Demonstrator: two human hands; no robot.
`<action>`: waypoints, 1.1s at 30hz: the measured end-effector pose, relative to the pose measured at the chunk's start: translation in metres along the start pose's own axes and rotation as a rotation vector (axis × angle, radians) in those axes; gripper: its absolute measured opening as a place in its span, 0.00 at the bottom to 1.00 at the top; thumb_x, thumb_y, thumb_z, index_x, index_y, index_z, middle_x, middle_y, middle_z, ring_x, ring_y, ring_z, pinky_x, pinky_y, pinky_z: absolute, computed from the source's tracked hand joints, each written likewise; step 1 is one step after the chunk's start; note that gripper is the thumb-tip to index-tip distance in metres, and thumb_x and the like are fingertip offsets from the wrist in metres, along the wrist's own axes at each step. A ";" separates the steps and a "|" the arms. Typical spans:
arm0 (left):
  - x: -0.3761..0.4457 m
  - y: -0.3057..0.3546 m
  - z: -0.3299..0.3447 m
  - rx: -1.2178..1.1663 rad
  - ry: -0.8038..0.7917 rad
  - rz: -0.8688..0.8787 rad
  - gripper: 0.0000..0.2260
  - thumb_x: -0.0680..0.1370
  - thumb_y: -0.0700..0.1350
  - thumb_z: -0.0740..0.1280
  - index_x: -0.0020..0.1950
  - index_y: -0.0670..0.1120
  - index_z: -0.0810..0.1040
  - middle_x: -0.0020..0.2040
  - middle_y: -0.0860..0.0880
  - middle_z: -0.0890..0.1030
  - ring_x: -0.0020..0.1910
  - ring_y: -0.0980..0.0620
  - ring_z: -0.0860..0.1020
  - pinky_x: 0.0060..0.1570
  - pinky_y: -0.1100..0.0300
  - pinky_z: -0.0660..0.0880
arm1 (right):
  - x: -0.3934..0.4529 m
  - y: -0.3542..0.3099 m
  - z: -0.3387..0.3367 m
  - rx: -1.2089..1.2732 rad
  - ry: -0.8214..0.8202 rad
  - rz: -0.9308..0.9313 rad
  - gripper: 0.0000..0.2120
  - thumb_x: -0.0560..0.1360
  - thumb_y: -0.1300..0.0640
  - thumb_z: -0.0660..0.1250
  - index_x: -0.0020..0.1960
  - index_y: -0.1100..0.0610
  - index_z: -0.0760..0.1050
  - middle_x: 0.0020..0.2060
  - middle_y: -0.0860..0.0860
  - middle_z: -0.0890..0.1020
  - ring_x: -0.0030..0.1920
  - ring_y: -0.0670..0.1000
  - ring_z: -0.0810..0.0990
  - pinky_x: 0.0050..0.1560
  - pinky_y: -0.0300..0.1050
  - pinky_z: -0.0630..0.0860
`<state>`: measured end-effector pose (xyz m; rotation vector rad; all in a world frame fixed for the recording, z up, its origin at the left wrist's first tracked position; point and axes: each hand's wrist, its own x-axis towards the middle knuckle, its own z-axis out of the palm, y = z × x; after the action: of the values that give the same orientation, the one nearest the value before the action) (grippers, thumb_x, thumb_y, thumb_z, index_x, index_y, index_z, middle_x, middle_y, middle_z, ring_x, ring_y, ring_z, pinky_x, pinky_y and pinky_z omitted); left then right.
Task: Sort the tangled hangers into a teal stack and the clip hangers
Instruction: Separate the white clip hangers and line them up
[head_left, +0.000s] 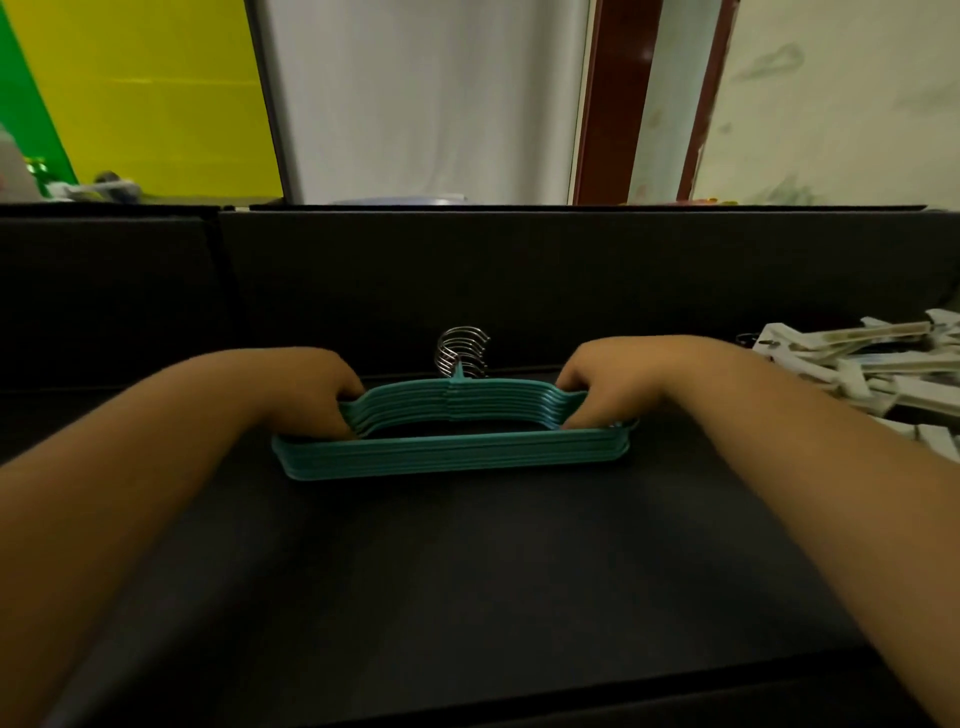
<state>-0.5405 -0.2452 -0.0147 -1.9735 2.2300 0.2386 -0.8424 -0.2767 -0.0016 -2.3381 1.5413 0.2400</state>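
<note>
Dark table (467, 571): teal stack (452, 452) crosswise, hooks seemingly away, left hand (306, 387) and right hand (602, 384) gripping its shoulders.

Teal hangers (452, 452) matt plastic; hooks (462, 351) shiny metal.

Readable text: none anywhere in view.
Teal stack (452, 441): plain plastic, no brand, no number.
Metal hooks (462, 351): bare wire, unmarked.
Clip hangers (857, 358): white, blurred; faint dark marks on some bars, too small to read.
Bench (467, 571): dark surface, no label or sign.
Yellow and green panels (156, 93): flat colour, no lettering.
Wall at right (831, 104): greenish smudges only, no letters or figures.
</note>
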 end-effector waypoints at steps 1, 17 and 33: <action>0.005 0.000 0.000 0.052 -0.002 0.003 0.15 0.72 0.54 0.72 0.58 0.53 0.80 0.49 0.56 0.79 0.49 0.55 0.78 0.50 0.58 0.77 | 0.005 -0.003 0.001 -0.049 0.013 -0.017 0.09 0.74 0.49 0.72 0.54 0.44 0.80 0.48 0.43 0.82 0.47 0.44 0.82 0.46 0.43 0.81; -0.001 -0.004 0.008 0.143 0.061 0.082 0.12 0.75 0.54 0.69 0.57 0.54 0.80 0.48 0.58 0.77 0.48 0.57 0.77 0.52 0.57 0.76 | 0.012 0.011 0.001 -0.132 0.056 -0.148 0.09 0.75 0.47 0.72 0.54 0.43 0.81 0.47 0.41 0.83 0.47 0.41 0.81 0.50 0.45 0.80; 0.004 -0.007 0.000 0.253 -0.033 0.040 0.16 0.75 0.45 0.69 0.62 0.54 0.78 0.57 0.54 0.77 0.56 0.53 0.76 0.57 0.54 0.75 | 0.006 0.010 -0.003 -0.187 0.048 -0.109 0.10 0.73 0.50 0.72 0.55 0.44 0.82 0.46 0.41 0.83 0.45 0.41 0.81 0.50 0.45 0.81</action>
<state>-0.5339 -0.2500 -0.0157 -1.7826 2.1595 -0.0074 -0.8496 -0.2868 -0.0030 -2.5814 1.4640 0.3157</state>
